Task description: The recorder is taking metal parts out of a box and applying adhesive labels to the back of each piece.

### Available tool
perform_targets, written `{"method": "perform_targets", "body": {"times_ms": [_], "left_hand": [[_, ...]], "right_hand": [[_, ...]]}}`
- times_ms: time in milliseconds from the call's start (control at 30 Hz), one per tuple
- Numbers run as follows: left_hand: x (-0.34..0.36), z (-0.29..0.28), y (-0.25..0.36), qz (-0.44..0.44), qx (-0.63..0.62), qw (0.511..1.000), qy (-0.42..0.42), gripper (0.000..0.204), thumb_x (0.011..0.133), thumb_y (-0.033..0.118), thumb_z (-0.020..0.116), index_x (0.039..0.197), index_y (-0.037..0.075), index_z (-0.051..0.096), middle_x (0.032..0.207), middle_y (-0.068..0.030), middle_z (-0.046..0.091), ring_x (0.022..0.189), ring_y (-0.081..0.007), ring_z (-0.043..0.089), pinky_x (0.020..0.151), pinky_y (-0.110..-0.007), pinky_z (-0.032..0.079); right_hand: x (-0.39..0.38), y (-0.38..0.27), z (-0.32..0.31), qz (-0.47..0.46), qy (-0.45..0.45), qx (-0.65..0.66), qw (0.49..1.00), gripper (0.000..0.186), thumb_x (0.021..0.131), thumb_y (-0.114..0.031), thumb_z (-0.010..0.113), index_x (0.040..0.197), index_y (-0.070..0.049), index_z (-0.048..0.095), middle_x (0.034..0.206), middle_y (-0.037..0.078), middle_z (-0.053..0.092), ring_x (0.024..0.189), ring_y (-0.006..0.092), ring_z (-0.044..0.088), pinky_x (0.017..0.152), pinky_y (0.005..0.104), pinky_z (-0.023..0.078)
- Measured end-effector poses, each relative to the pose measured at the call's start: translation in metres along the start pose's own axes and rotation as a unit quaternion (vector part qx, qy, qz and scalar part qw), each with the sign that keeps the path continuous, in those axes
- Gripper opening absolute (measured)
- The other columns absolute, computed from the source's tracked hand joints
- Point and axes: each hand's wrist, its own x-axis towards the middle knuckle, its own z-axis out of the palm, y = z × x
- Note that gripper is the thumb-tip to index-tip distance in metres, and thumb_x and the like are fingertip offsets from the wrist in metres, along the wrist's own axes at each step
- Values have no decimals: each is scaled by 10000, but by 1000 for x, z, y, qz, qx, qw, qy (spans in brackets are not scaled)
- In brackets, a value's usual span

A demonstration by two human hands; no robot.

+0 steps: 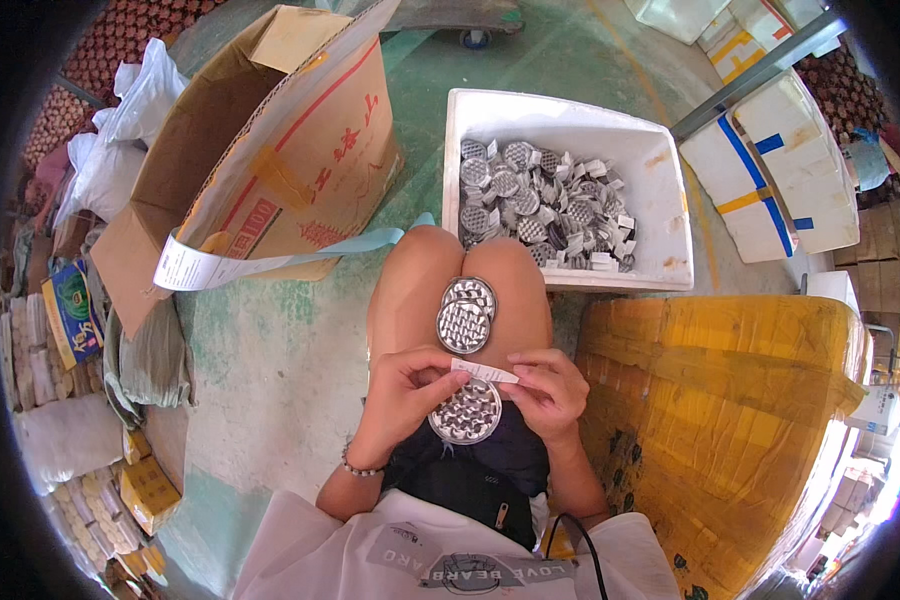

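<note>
Over my lap, a narrow white paper label point(485, 372) with small print is stretched between my two hands. My left hand point(410, 392) pinches its left end, thumb close to the rim of a round silver disc point(467, 413) with a raised wavy pattern. The fingers of my right hand point(550, 390) are closed on the label's right end. Below the label, the disc faces up, its top edge partly covered. Two similar silver discs point(464, 328) lie overlapping on my thighs, just beyond my hands.
A white foam box point(670, 215) ahead holds many silver discs with white tags. A tall open carton point(340, 150) stands left, a strip of labels point(195, 268) hanging across it. Close on my right is a tape-covered yellow-brown box point(710, 420). White sacks point(140, 110) lie far left.
</note>
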Motion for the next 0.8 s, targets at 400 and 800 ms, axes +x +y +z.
{"method": "perform_targets", "body": {"times_ms": [400,800], "left_hand": [[-12,8,27,171,213,962,6,186,795,-66,765,973,-15,790,904,-128,744,844,-221,722,737,-305,551],[-9,5,35,232,271,931,-81,173,817,-36,766,987,-10,755,948,-135,727,864,-289,711,760,-340,555]], "right_hand": [[1,-2,2,21,66,18,997,284,742,-46,896,978,-26,739,1074,202,745,900,314,755,745,367,610],[13,-16,17,227,-116,418,872,135,1053,-125,571,1067,-42,676,1303,144,552,1266,279,530,1109,400,386]]}}
